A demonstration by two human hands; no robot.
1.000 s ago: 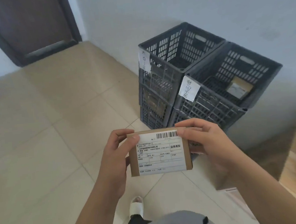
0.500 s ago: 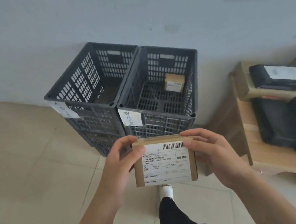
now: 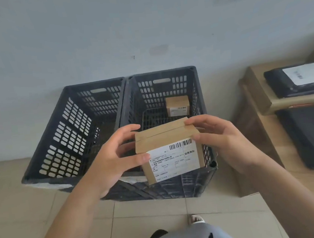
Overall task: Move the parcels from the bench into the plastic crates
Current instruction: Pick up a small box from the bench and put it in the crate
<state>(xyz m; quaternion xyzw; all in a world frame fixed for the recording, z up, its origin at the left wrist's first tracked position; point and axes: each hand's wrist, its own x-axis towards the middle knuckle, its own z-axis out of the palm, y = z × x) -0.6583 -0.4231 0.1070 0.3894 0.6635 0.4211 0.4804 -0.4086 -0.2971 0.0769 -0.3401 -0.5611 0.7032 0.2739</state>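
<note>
The cardboard parcel [image 3: 169, 148] is held above the near edge of the right crate [image 3: 197, 87]. Left grip [image 3: 110, 162] grasps its 9 o'clock side; right grip [image 3: 222, 141] grasps its 3 o'clock side. A second parcel [image 3: 177, 106] lies inside at 12 o'clock.

Two dark crates [image 3: 73, 139] stand side by side on the tiled floor [image 3: 23, 220] before me. My wooden bench [image 3: 257, 127] carries black parcels [image 3: 309, 137].

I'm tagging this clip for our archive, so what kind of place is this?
Probably a small parcel-sorting spot indoors. Two plastic crates stand against a plain wall, labelled parcels are piled on a bench, and both hands hold a cardboard parcel with a barcode label.
</note>
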